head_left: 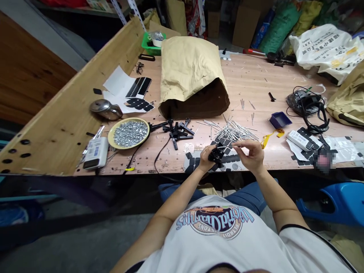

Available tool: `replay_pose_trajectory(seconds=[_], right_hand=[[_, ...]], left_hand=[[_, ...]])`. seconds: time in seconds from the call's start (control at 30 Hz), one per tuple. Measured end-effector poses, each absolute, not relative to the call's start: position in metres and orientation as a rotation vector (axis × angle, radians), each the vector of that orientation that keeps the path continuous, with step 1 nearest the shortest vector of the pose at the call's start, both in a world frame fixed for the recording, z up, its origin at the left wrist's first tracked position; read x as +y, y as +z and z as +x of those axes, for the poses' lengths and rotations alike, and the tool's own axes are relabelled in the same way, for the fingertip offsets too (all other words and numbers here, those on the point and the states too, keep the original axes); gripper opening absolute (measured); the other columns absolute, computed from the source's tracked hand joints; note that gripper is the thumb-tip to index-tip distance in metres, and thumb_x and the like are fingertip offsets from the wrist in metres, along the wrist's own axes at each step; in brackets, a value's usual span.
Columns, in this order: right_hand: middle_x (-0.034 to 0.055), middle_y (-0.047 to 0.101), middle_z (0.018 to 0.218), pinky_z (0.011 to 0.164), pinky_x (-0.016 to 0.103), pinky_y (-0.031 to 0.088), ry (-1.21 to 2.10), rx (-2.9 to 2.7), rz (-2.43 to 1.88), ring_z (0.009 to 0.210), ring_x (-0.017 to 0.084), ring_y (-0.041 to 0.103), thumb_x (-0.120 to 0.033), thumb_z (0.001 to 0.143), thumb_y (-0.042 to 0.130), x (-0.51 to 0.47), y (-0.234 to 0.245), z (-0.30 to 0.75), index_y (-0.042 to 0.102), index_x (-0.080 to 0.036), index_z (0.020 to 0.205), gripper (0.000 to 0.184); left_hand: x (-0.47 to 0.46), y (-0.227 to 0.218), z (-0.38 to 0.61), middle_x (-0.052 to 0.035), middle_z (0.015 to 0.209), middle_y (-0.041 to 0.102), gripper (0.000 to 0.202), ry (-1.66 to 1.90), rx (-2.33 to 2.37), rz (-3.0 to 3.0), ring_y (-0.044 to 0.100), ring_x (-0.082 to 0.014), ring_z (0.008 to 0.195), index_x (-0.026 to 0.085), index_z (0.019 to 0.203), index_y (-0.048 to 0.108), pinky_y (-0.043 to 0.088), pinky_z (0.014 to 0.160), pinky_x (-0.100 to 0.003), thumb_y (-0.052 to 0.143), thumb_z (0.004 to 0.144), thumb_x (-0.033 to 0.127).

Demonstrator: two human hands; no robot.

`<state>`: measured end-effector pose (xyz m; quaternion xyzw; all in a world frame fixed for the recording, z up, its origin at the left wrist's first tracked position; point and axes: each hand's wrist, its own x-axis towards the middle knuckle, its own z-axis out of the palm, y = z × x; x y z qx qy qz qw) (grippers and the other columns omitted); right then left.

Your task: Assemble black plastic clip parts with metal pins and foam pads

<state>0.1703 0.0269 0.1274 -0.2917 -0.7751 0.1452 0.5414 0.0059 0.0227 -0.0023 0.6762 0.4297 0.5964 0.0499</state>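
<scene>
My left hand (206, 157) is closed around a black plastic part (216, 154) near the table's front edge. Thumb and forefinger of my right hand (250, 154) pinch the end of a thin metal rod (227, 146), whose other end points at the black part. Whether the rod sits inside that part I cannot tell. Just behind my hands lies a heap of loose metal rods (237, 131). To its left is a pile of black plastic parts (178, 132), with small silver pieces (187, 148) scattered in front.
A yellow bowl (111, 142) of small metal pieces stands left, near a white box (96, 151). An open paper sack (190, 68) lies behind the piles. At right are a small purple tray (280, 120), a yellow strap (267, 139) and a black headset (314, 113).
</scene>
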Motion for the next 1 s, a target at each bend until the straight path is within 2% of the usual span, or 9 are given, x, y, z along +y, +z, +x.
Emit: replay_pose_trajectory(seconds=[0.1, 0.2, 0.37, 0.57, 0.77, 0.9, 1.0], right_hand=[[0.0013, 0.071, 0.083, 0.063, 0.027, 0.050, 0.202, -2.032, -0.552, 0.072, 0.012, 0.065, -0.009, 0.082, 0.058, 0.011, 0.146, 0.163, 0.054, -0.022, 0.098, 0.022], [0.0050, 0.071, 0.086, 0.061, 0.028, 0.047, 0.022, -2.200, -0.499, 0.071, 0.013, 0.063, -0.009, 0.086, 0.050, 0.010, 0.148, 0.160, 0.056, -0.019, 0.094, 0.014], [0.0070, 0.072, 0.087, 0.062, 0.031, 0.044, -0.185, -2.379, -0.499, 0.072, 0.015, 0.059, -0.012, 0.090, 0.041, 0.010, 0.138, 0.159, 0.062, -0.018, 0.088, 0.021], [0.0054, 0.072, 0.087, 0.063, 0.030, 0.044, -0.098, -2.387, -0.504, 0.072, 0.014, 0.057, -0.012, 0.090, 0.043, 0.008, 0.131, 0.162, 0.063, -0.019, 0.088, 0.022], [0.0070, 0.071, 0.087, 0.062, 0.030, 0.044, -0.032, -2.418, -0.615, 0.070, 0.014, 0.056, -0.012, 0.090, 0.040, 0.004, 0.124, 0.163, 0.064, -0.019, 0.089, 0.025], [0.0079, 0.067, 0.101, 0.074, 0.034, 0.047, 0.028, -2.381, -0.714, 0.087, 0.017, 0.058, -0.024, 0.091, 0.046, 0.007, 0.116, 0.164, 0.065, -0.022, 0.099, 0.020], [0.0088, 0.063, 0.108, 0.081, 0.039, 0.047, 0.003, -2.224, -0.986, 0.097, 0.021, 0.056, -0.033, 0.090, 0.049, 0.028, 0.099, 0.184, 0.064, -0.024, 0.104, 0.023]], left_hand=[[0.021, 0.002, 0.007, -0.0063, 0.091, 0.069, 0.025, 1.824, 1.309, 2.072, 0.068, -0.0183, 0.083, 0.020, 0.105, 0.054, 0.056, 0.072, -0.033, 0.054, 0.081, 0.024], [0.019, 0.009, 0.011, -0.0059, 0.091, 0.069, 0.025, 1.851, 1.270, 2.089, 0.068, -0.0176, 0.083, 0.020, 0.107, 0.053, 0.056, 0.072, -0.032, 0.053, 0.082, 0.024], [0.016, 0.015, 0.016, -0.0058, 0.091, 0.070, 0.022, 1.887, 1.238, 2.070, 0.068, -0.0171, 0.082, 0.020, 0.104, 0.054, 0.055, 0.073, -0.032, 0.052, 0.084, 0.026], [0.014, 0.012, 0.014, -0.0064, 0.091, 0.070, 0.023, 1.818, 1.279, 2.038, 0.068, -0.0182, 0.082, 0.020, 0.102, 0.057, 0.055, 0.073, -0.033, 0.054, 0.082, 0.032], [0.012, 0.007, 0.014, -0.0083, 0.090, 0.071, 0.021, 1.742, 1.285, 2.048, 0.068, -0.0196, 0.084, 0.020, 0.101, 0.057, 0.055, 0.076, -0.034, 0.053, 0.082, 0.027], [0.011, 0.002, 0.015, -0.0086, 0.092, 0.070, 0.026, 1.725, 1.288, 1.981, 0.068, -0.0207, 0.086, 0.019, 0.102, 0.058, 0.055, 0.078, -0.036, 0.056, 0.080, 0.033], [0.010, -0.003, 0.013, -0.0088, 0.088, 0.070, 0.030, 1.754, 1.357, 1.797, 0.069, -0.0219, 0.081, 0.019, 0.101, 0.059, 0.056, 0.072, -0.036, 0.060, 0.076, 0.036]])
